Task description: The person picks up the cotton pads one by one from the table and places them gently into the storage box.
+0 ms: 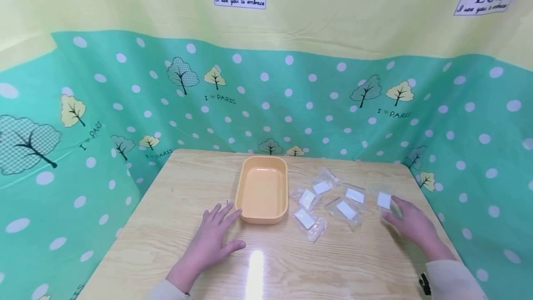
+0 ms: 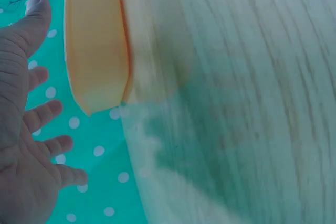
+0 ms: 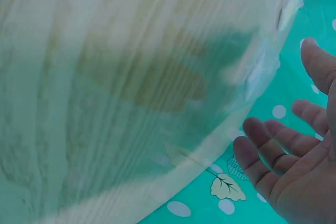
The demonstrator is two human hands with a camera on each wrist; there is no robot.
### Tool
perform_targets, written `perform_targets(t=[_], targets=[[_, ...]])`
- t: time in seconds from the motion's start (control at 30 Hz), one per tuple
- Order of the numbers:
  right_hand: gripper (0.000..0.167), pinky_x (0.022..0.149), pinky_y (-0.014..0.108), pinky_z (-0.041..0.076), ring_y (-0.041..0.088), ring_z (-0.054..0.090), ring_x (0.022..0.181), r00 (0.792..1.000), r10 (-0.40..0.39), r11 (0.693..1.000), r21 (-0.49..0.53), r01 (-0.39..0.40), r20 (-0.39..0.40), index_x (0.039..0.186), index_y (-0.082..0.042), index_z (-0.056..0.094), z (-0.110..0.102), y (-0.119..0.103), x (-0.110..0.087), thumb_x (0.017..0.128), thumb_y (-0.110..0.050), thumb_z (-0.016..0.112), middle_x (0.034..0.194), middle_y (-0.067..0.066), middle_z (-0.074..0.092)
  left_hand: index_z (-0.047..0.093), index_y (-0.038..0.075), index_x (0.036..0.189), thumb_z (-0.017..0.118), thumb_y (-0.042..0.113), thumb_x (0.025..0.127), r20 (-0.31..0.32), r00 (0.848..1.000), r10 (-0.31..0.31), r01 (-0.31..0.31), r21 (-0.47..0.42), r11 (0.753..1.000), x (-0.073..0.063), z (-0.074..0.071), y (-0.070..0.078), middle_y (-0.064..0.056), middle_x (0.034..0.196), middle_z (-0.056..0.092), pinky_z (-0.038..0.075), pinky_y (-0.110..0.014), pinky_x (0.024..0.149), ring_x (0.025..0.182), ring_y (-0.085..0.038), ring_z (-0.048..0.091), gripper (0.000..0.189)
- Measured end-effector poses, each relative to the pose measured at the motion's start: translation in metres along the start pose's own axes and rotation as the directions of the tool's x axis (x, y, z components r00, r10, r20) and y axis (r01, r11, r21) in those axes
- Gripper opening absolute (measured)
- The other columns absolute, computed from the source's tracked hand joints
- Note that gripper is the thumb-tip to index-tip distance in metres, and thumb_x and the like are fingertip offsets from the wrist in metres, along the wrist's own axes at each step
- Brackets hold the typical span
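Note:
A peach-coloured plastic tray point(image 1: 262, 189) stands near the middle of the table. Beside its lower left corner is my left hand point(image 1: 213, 240), fingers spread and thumb out, holding nothing. In the left wrist view the side of the tray point(image 2: 97, 45) shows beyond those spread fingers point(image 2: 47, 111). Over the right part of the table, my right hand point(image 1: 412, 221) has its fingertips right at a small clear zip bag point(image 1: 384, 200) with a white block in it. The right wrist view shows the right hand point(image 3: 299, 156) with loosely bent fingers, and a crinkled clear bag point(image 3: 262, 72) near the table edge.
Several more clear bags with white blocks, among them one bag point(image 1: 305, 219) close by the tray, lie between the tray and my right hand. The wooden table point(image 1: 325, 267) meets green dotted curtains point(image 1: 291, 105) at the back and sides.

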State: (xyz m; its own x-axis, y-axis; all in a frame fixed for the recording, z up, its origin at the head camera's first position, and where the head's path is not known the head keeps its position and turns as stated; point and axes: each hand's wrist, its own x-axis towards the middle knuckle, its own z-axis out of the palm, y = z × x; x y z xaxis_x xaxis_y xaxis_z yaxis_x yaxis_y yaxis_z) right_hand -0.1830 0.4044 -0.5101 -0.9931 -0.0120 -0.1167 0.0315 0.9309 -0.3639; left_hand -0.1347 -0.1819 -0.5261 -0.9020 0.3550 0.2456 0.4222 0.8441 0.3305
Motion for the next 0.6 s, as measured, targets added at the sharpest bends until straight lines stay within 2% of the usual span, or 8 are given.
perform_targets(t=[0.13,0.23,0.37,0.6], targets=[[0.092,0.108,0.082,0.041,0.070,0.037,0.139,1.000,0.011,1.000,0.004,-0.011,0.002,0.161,0.010,0.031,0.005,0.001,0.002,0.106,-0.058,0.059,0.157,0.046,0.036,0.046,0.024,0.163,0.079,0.063,0.087,0.061,0.997,-0.055,0.055,0.001,0.998,0.001,0.005,-0.001,-0.014,0.172,0.039,0.022,-0.076,0.128,0.159,-0.051,0.031,0.091],[0.093,0.110,0.081,0.039,0.069,0.035,0.141,0.999,0.041,0.999,0.009,-0.041,0.019,0.162,0.009,0.031,0.009,0.002,0.004,0.105,-0.058,0.060,0.158,0.045,0.035,0.045,0.024,0.163,0.077,0.065,0.087,0.091,0.993,-0.071,0.070,0.013,0.997,0.002,0.008,0.000,-0.013,0.173,0.037,0.019,-0.076,0.129,0.160,-0.050,0.029,0.092],[0.091,0.112,0.080,0.039,0.068,0.036,0.142,0.998,0.053,0.999,0.008,-0.053,0.023,0.161,0.008,0.034,0.012,0.002,0.006,0.104,-0.057,0.062,0.158,0.045,0.036,0.047,0.024,0.162,0.077,0.064,0.087,0.091,0.994,-0.059,0.057,0.030,0.998,0.002,0.010,0.001,-0.013,0.173,0.038,0.020,-0.077,0.128,0.160,-0.051,0.030,0.090],[0.083,0.109,0.078,0.045,0.066,0.044,0.138,1.000,-0.017,1.000,-0.014,0.016,-0.021,0.158,0.007,0.042,0.020,-0.007,0.009,0.102,-0.046,0.070,0.153,0.044,0.045,0.049,0.033,0.160,0.078,0.063,0.087,0.091,0.995,-0.049,0.047,0.022,0.999,0.002,0.011,0.003,-0.010,0.175,0.035,0.019,-0.078,0.128,0.160,-0.050,0.030,0.084]])
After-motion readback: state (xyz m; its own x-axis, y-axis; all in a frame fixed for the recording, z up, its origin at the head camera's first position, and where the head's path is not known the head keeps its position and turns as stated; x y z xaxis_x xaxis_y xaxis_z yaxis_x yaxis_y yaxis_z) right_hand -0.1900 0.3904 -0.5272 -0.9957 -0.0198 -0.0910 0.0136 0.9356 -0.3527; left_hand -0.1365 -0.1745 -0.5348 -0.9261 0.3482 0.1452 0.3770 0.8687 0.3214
